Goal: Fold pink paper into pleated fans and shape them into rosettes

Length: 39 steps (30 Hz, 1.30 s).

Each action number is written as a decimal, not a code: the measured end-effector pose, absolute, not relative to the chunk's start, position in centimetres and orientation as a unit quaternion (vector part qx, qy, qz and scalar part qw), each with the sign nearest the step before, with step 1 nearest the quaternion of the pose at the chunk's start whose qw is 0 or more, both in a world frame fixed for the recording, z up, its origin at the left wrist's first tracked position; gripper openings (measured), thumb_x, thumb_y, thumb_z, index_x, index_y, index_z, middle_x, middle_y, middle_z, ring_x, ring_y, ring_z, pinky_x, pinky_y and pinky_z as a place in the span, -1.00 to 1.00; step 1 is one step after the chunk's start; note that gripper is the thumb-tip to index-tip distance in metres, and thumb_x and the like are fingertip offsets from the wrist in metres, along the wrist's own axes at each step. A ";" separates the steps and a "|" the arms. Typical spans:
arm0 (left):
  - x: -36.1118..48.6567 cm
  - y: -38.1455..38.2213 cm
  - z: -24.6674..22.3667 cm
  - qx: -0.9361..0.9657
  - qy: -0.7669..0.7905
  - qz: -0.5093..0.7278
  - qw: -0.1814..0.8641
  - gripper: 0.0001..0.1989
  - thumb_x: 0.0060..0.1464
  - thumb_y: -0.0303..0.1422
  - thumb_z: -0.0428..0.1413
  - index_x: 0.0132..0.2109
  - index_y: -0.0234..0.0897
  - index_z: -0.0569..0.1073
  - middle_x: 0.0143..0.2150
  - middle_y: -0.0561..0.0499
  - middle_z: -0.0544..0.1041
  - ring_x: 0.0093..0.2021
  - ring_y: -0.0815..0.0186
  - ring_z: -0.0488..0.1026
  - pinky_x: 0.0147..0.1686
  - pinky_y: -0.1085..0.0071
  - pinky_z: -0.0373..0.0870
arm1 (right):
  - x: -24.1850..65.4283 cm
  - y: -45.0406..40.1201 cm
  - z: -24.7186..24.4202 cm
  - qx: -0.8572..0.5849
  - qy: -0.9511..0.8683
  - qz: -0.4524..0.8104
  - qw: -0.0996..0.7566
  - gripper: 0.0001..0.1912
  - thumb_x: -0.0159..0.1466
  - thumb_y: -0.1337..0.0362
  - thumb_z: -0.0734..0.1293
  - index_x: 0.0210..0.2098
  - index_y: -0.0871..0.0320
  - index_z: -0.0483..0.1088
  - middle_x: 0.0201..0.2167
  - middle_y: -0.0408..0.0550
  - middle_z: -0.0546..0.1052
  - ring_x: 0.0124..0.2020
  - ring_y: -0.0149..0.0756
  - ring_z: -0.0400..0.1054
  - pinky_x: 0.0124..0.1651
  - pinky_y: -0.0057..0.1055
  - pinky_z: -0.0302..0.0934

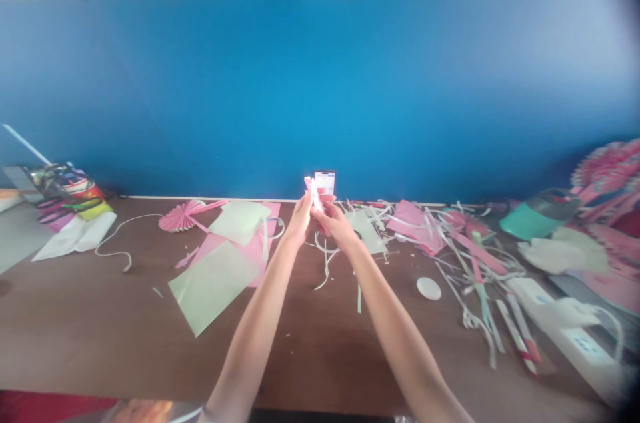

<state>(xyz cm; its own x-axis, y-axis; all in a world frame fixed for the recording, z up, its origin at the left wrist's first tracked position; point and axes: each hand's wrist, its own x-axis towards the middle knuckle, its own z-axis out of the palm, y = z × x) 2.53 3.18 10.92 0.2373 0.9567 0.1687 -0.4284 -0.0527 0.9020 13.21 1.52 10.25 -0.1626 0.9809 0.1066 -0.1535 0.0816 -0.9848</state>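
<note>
Both my arms reach forward over the brown table, and the hands meet near its far edge. Between them is a small folded strip of pink and white paper (313, 194), held upright. My left hand (301, 213) grips it from the left side. On the other side, the fingers of my right hand (334, 219) close on its lower part. Just behind the hands stands a phone (325, 181) with a lit screen. Pale green sheets (215, 286) and a pink sheet (267, 246) lie left of my hands, beside a pleated pink paper fan (180, 217).
A blue panel (320, 89) rises behind the table. To the right lie paper scraps (415, 226), a white disc (429, 288), pens (517, 336) and a white power strip (565, 329). Scissors and pouches (75, 199) sit at left, near a white cable (113, 251).
</note>
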 end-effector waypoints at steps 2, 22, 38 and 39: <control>2.4 3.0 11.1 0.488 0.273 0.542 0.627 -0.46 0.11 0.03 0.04 0.07 -0.24 0.43 -0.14 -0.16 0.58 -0.25 0.12 0.54 -0.44 0.31 0.48 | 13.2 1.5 10.2 -0.406 -0.539 0.531 0.513 -0.56 0.11 -0.02 0.39 -0.17 0.17 0.35 -0.69 -0.30 0.27 -0.73 -0.51 0.11 -0.68 -0.54 -0.03; 1.0 4.7 11.1 0.399 0.318 0.688 0.516 -0.58 0.05 -0.03 0.14 -0.11 -0.29 0.42 -0.09 -0.17 0.57 -0.20 0.22 0.54 -0.22 0.30 0.46 | 13.7 0.5 11.3 -0.467 -0.745 0.127 0.459 -0.88 0.25 0.26 0.25 -0.23 0.13 0.38 -0.26 0.02 0.49 -0.25 -0.19 0.35 -0.21 -0.33 0.20; 0.5 3.9 11.3 0.474 0.290 0.595 0.581 -0.46 -0.04 -0.23 0.26 0.09 -0.24 0.34 -0.14 -0.10 0.58 -0.14 0.19 0.53 -0.07 0.24 0.38 | 14.3 1.3 10.5 -0.446 -0.683 0.213 0.538 -0.73 0.29 0.16 0.23 -0.21 0.14 0.52 -0.38 -0.03 0.58 -0.34 -0.18 0.44 -0.24 -0.35 0.23; 0.5 3.9 11.4 0.481 0.287 0.590 0.582 -0.47 -0.03 -0.23 0.26 0.08 -0.24 0.35 -0.13 -0.10 0.58 -0.10 0.18 0.52 -0.04 0.23 0.37 | 14.3 1.3 10.5 -0.452 -0.677 0.210 0.541 -0.72 0.29 0.16 0.22 -0.21 0.14 0.52 -0.38 -0.03 0.58 -0.36 -0.19 0.43 -0.26 -0.35 0.23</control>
<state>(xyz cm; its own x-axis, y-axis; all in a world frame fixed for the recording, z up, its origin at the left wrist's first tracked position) 0.47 3.87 11.42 0.1396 0.9622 0.2339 -0.4111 -0.1585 0.8977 14.31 1.33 10.50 -0.0049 0.8399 0.5427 0.3853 0.5024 -0.7741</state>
